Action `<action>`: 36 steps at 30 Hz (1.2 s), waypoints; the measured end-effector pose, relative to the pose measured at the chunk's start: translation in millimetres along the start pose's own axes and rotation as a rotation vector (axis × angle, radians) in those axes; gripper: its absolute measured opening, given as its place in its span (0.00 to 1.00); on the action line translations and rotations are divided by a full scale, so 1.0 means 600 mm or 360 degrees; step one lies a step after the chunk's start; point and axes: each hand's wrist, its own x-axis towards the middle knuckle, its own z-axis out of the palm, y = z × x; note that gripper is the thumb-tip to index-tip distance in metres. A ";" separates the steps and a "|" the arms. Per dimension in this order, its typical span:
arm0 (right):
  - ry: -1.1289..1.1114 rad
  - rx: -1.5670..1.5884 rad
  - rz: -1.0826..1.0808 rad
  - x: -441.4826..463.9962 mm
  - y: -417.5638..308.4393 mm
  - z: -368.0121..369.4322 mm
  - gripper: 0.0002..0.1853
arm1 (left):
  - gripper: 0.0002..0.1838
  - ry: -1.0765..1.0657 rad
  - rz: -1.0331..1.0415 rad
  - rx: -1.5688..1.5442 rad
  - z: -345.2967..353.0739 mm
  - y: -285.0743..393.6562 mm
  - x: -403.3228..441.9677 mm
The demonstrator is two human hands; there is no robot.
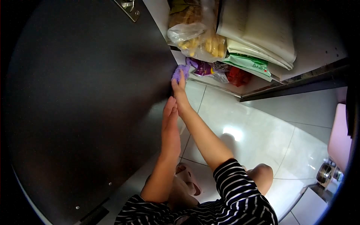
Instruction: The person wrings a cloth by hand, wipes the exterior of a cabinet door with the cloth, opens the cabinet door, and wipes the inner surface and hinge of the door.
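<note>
My right hand (180, 92) reaches up to the hinge side of a dark cabinet door (93, 90) and presses a fluffy purple cloth (180, 72), its fingers closed on it. Part of the cloth shows beyond the fingertips, beside the cabinet's lower shelf. Just below, my left hand (171, 129) is seen edge-on against the door, with its fingers stretched upward near my right wrist. Its palm side is partly hidden, and nothing shows in it.
Inside the cabinet are clear bags of yellowish food (204, 43), folded white sheets (258, 32), a green and white packet (249, 64) and a red bag (239, 76). Pale floor tiles (240, 116) lie below. A pink object (339, 137) stands at the right.
</note>
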 end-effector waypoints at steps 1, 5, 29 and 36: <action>-0.0024 -0.0108 -0.0016 -0.010 -0.014 0.006 0.31 | 0.29 0.0036 0.0059 0.0054 0.001 0.000 -0.001; -0.0414 -0.0320 -0.0377 -0.109 -0.147 0.046 0.33 | 0.29 0.0253 0.0490 0.0088 0.012 0.022 -0.018; -0.0551 -0.0532 -0.0679 -0.183 -0.108 0.052 0.32 | 0.21 0.0600 0.1239 0.0708 -0.050 0.016 -0.112; -0.0127 0.0092 -0.0144 -0.036 -0.051 0.040 0.30 | 0.20 0.0646 0.0956 0.0624 -0.061 0.024 -0.167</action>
